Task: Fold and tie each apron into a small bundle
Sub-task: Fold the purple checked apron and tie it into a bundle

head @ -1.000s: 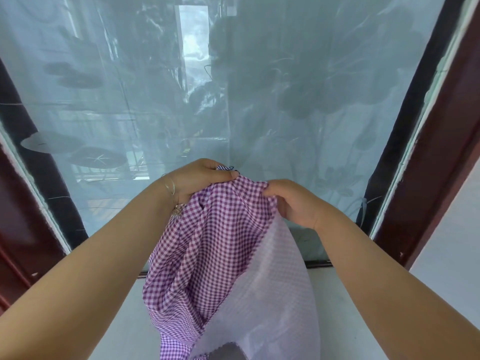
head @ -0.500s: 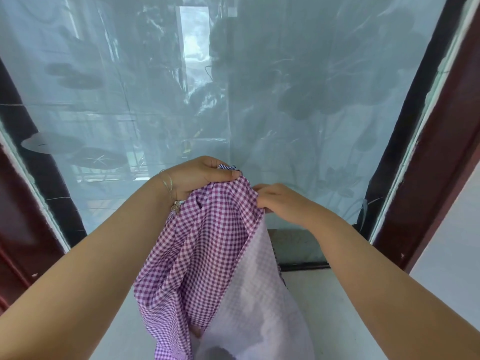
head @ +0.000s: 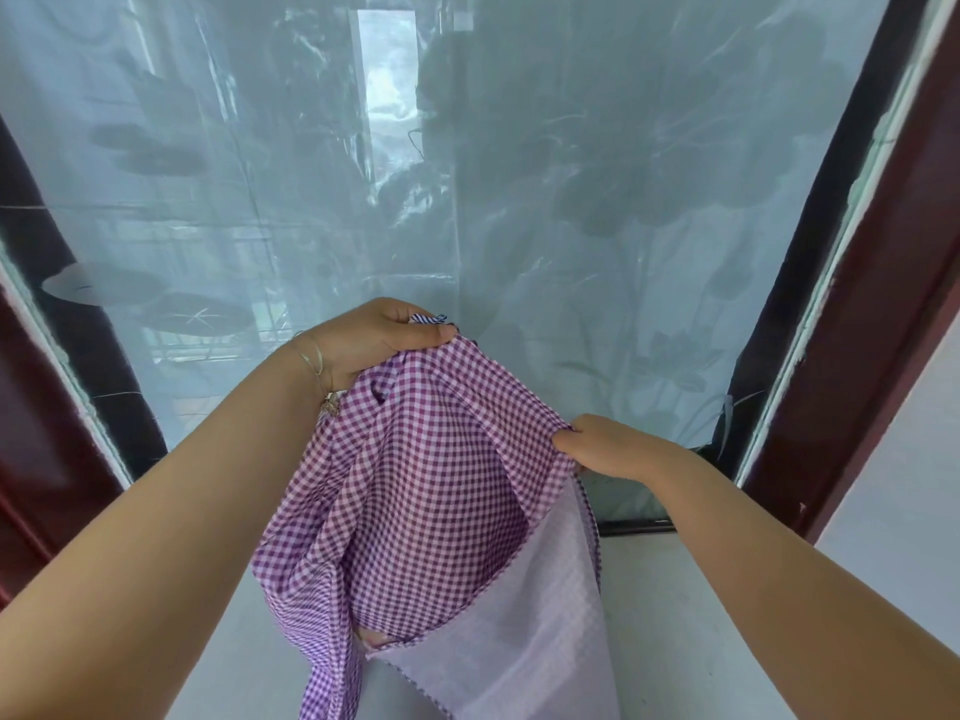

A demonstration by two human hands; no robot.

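A purple-and-white checked apron [head: 415,491] hangs in the air in front of me, its pale reverse side [head: 519,641] showing at the lower right. My left hand [head: 374,340] grips its top edge at the upper left, fingers curled over the cloth. My right hand [head: 608,446] pinches the same edge lower down and to the right, so the edge runs slanted between them. The apron's lower part drops out of view at the bottom.
A large window with a sheer grey flower-print curtain [head: 571,200] fills the view ahead. Dark red frame posts [head: 883,330] stand at both sides. A pale floor [head: 701,615] lies below.
My right hand slid down and to the right along the apron's edge, away from my left hand. The cloth between them has spread wider. My left hand stayed in place.
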